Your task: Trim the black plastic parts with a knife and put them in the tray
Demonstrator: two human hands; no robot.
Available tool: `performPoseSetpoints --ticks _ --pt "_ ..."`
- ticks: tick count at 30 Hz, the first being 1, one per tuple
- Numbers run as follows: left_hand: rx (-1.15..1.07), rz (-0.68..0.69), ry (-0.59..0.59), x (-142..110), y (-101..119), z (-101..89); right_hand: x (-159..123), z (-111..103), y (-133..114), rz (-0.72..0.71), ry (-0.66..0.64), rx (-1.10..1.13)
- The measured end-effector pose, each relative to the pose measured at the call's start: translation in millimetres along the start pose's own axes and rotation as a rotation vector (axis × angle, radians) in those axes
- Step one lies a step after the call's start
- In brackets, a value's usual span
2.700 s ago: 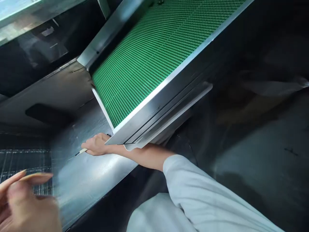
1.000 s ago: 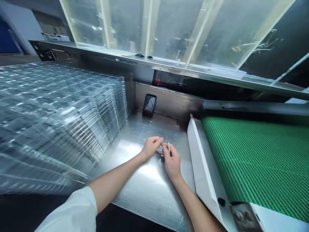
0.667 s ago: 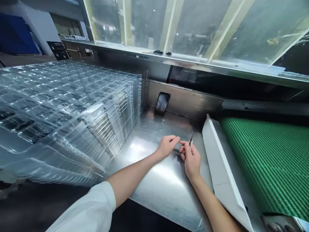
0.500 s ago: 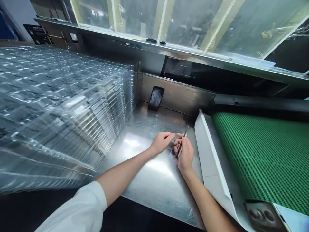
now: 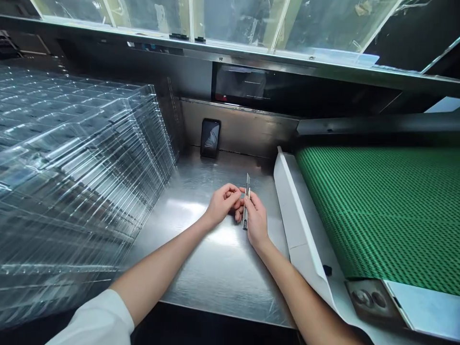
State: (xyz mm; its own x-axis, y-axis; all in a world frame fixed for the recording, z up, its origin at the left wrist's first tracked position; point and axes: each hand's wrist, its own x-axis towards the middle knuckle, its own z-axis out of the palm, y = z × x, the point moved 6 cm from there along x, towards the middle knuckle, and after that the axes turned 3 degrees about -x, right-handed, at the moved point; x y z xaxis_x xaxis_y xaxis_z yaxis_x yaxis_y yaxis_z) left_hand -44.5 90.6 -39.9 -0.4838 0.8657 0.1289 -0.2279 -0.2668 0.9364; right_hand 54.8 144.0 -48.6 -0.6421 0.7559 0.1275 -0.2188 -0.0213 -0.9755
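The right hand's (image 5: 256, 220) fingers (image 5: 252, 200) close on a utility knife (image 5: 246, 211), blade up, over a stainless steel table (image 5: 215, 278). Just beside it, the left hand (image 5: 222, 203) curls, empty. Stacked clear plastic trays (image 5: 79, 163) rise at left, a green conveyor belt (image 5: 377, 206) runs at right, and a phone (image 5: 210, 138) leans against the far steel wall (image 5: 237, 129).

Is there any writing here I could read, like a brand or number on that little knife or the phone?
No words, brands or numbers can be read here.
Snap-off utility knife in the right hand: marks on its handle are too small to read.
Black phone against the steel wall: no readable text.
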Motion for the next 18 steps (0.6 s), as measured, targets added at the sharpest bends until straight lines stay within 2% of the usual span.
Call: performPoseSetpoints --ticks 6,10,12,16,18 --pt "-0.072 -0.059 -0.163 -4 -2 6.8 -4 2 -2 -0.022 -0.03 -0.128" --pt "-0.115 -0.112 -0.165 -4 -4 6.7 -5 2 0 -0.022 -0.023 -0.162" --pt "-0.126 -0.133 -0.123 -3 -5 4.4 -4 2 1 -0.029 -0.017 -0.152" --pt "-0.136 -0.032 0.109 3 0 -12.0 -4 5 4 -0.04 -0.057 -0.122" --pt "-0.152 -0.013 0.168 5 0 -16.7 -4 5 5 -0.031 -0.075 -0.119"
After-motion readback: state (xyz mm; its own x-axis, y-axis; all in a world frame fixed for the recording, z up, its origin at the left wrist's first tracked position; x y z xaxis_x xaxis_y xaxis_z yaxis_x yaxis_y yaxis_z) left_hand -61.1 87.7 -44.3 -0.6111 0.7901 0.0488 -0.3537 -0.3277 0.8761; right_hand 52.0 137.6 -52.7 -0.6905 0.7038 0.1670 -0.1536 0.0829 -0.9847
